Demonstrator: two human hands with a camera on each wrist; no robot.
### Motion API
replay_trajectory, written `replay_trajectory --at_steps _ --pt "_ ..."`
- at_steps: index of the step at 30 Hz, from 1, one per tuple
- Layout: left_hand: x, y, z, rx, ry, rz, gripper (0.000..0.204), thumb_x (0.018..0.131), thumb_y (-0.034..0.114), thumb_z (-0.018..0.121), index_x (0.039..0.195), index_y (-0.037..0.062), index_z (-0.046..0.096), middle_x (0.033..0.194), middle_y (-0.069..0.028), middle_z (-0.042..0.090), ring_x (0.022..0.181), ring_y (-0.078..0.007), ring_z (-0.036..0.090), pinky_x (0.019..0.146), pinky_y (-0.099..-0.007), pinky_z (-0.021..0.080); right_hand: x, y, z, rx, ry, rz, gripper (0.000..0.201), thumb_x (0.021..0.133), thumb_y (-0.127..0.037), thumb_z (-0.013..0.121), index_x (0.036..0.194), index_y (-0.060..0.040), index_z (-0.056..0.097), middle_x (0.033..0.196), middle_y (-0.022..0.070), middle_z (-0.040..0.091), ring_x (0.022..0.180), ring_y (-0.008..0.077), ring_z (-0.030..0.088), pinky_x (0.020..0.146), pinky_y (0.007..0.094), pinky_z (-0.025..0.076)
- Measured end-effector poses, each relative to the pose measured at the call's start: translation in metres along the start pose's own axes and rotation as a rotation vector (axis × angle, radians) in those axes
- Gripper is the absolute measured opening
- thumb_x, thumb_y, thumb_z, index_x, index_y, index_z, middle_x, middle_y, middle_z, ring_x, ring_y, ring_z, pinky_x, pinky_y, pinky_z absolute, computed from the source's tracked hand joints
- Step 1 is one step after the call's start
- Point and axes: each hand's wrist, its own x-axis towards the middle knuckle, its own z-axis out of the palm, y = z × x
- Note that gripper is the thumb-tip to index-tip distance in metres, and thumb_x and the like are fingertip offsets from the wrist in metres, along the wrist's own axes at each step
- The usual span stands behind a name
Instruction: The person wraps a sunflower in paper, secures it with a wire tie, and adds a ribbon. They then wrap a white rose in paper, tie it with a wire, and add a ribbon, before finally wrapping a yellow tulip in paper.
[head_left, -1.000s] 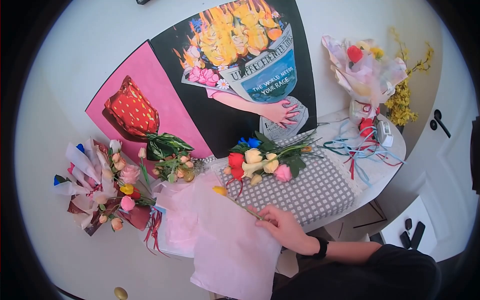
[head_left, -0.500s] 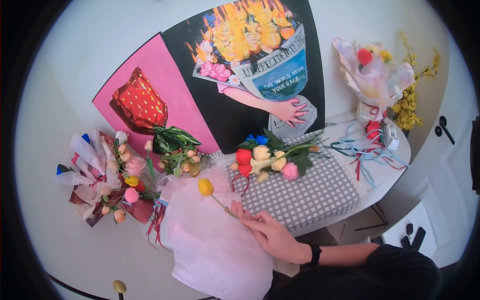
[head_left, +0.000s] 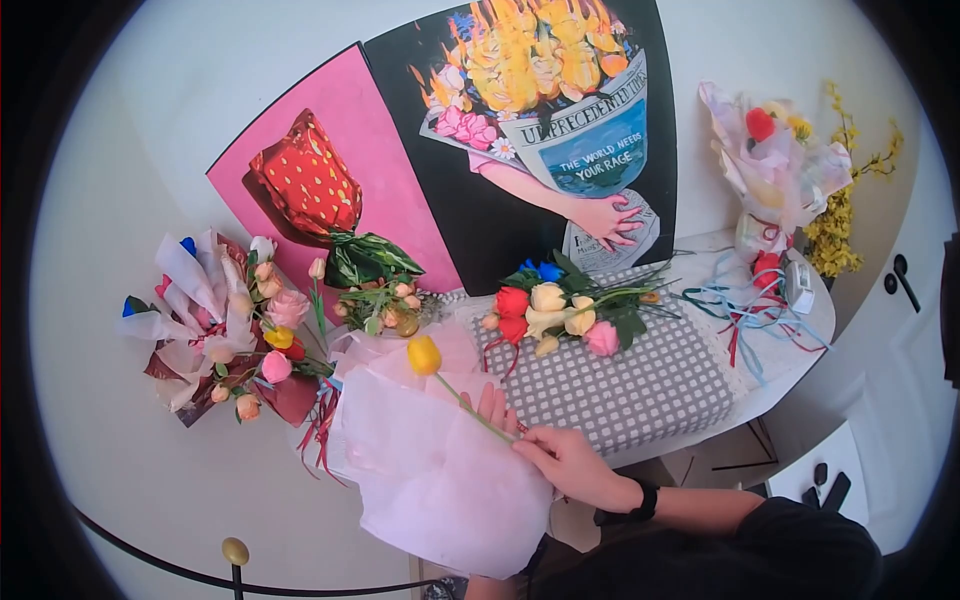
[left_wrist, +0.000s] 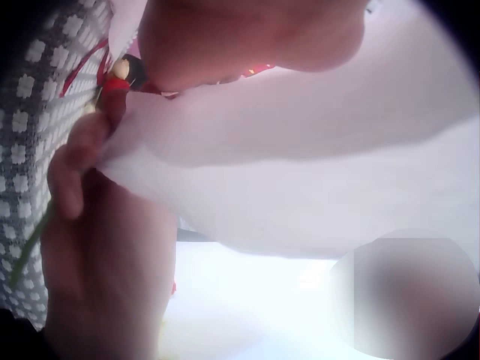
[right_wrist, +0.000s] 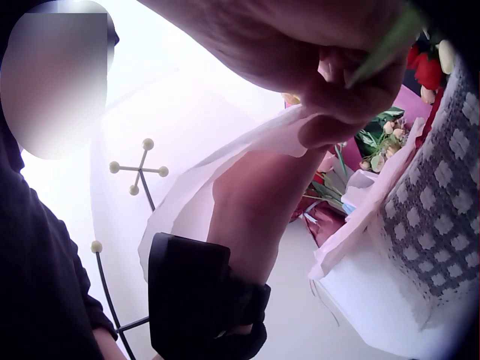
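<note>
A yellow tulip (head_left: 424, 355), probably artificial, slants over a sheet of pale pink wrapping paper (head_left: 440, 490) in the head view. My right hand (head_left: 575, 467) pinches the lower part of its green stem. Behind that stem rise the straight fingers of my left hand (head_left: 492, 404), which supports the paper from beneath; paper covers most of this hand. From the right wrist, the right hand (right_wrist: 330, 82) shows close in front of the left one, with the blurred stem (right_wrist: 390, 45) crossing it. In the left wrist view, paper hangs between both hands.
Loose flowers (head_left: 560, 310) lie on a grey-and-white patterned cloth (head_left: 660, 400). Wrapped bouquets stand left (head_left: 205, 320) and right (head_left: 770, 170). Tangled ribbons (head_left: 745, 310) lie near a small white device (head_left: 798, 287). Two paintings lean on the wall. A black rack (head_left: 236, 560) stands at lower left.
The tulip's head has risen from low beside the paper to above it. My left fingers have come into sight behind the stem. The head view has shifted, moving the scene rightward.
</note>
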Motion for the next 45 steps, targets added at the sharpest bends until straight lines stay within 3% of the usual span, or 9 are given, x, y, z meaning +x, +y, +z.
replay_trajectory --at_steps 5,11,14,16,24,31,38,40,45 --pt "-0.037 0.004 -0.022 -0.149 -0.032 0.055 0.081 0.106 0.064 0.033 0.161 0.0064 0.024 0.163 -0.0142 0.033 0.145 -0.0326 0.04 0.118 -0.0476 0.036 0.01 0.019 -0.01 0.042 0.201 -0.08 0.021 0.103 -0.019 0.063 0.099 0.0013 0.068 0.066 0.0 0.059 0.057 0.0031 0.049 0.05 0.0241 0.037" --pt "-0.058 0.02 -0.047 -0.294 -0.056 0.099 0.079 0.107 0.063 0.032 0.161 0.0052 0.023 0.163 -0.0141 0.032 0.144 -0.0322 0.041 0.118 -0.0469 0.036 0.018 0.017 -0.039 0.063 0.334 -0.019 0.023 0.101 -0.02 0.065 0.099 0.0024 0.066 0.066 0.0065 0.062 0.054 0.0085 0.052 0.05 0.029 0.041" --pt "-0.064 0.029 -0.047 -0.391 -0.26 0.006 0.065 0.11 0.041 0.044 0.157 -0.0003 0.029 0.159 -0.0163 0.039 0.144 -0.03 0.04 0.118 -0.0455 0.034 0.021 0.015 -0.04 0.025 0.379 -0.089 0.021 0.101 -0.02 0.064 0.102 0.0014 0.064 0.068 0.0051 0.061 0.055 0.0074 0.052 0.05 0.0282 0.04" --pt "-0.071 0.034 -0.037 0.494 0.059 0.015 0.057 0.105 0.024 0.056 0.151 -0.0052 0.039 0.147 -0.0179 0.051 0.134 -0.0293 0.05 0.114 -0.0436 0.038 0.023 0.02 -0.039 0.054 0.369 -0.105 0.021 0.102 -0.02 0.064 0.103 0.0009 0.064 0.069 0.0047 0.062 0.056 0.0067 0.052 0.049 0.028 0.04" --pt "-0.051 0.042 -0.063 0.355 0.314 0.031 0.042 0.101 0.01 0.061 0.139 -0.0049 0.051 0.133 -0.0153 0.062 0.121 -0.0245 0.06 0.107 -0.0398 0.046 0.033 0.03 -0.074 0.04 0.578 -0.217 0.014 0.102 -0.012 0.06 0.109 -0.0001 0.063 0.068 0.0009 0.06 0.058 0.0056 0.052 0.052 0.0259 0.041" --pt "-0.047 0.016 -0.042 0.351 0.266 -0.093 0.026 0.101 0.016 0.065 0.121 -0.0012 0.063 0.11 -0.0064 0.07 0.097 -0.0128 0.065 0.081 -0.0258 0.05 -0.006 -0.013 -0.042 -0.081 0.11 -0.479 0.017 0.097 -0.005 0.065 0.113 -0.0029 0.07 0.093 0.0079 0.062 0.08 0.0173 0.063 0.063 0.0288 0.048" --pt "-0.059 0.016 -0.021 0.169 0.139 -0.123 0.024 0.101 0.01 0.063 0.122 -0.0004 0.063 0.114 -0.0082 0.07 0.104 -0.0151 0.066 0.087 -0.0297 0.052 -0.016 0.001 -0.012 -0.342 -0.016 -0.538 0.012 0.092 -0.007 0.071 0.103 -0.0069 0.074 0.095 0.0045 0.064 0.077 0.0217 0.067 0.062 0.0322 0.055" --pt "-0.06 0.022 -0.029 0.079 -0.089 -0.129 0.026 0.101 0.008 0.06 0.126 -0.001 0.061 0.12 -0.0104 0.068 0.109 -0.0192 0.066 0.093 -0.0342 0.052 -0.012 0.004 -0.018 -0.373 -0.037 -0.591 0.011 0.091 -0.008 0.071 0.102 -0.0072 0.073 0.095 0.0038 0.065 0.077 0.0221 0.067 0.061 0.0327 0.055" --pt "-0.052 0.023 -0.032 0.049 0.013 -0.152 0.035 0.101 0.008 0.059 0.134 -0.001 0.055 0.128 -0.0113 0.065 0.119 -0.0221 0.063 0.101 -0.042 0.051 -0.001 0.004 -0.026 -0.399 -0.103 -0.676 0.012 0.091 -0.009 0.072 0.102 -0.0074 0.072 0.097 0.0034 0.065 0.079 0.0226 0.068 0.064 0.0332 0.056"
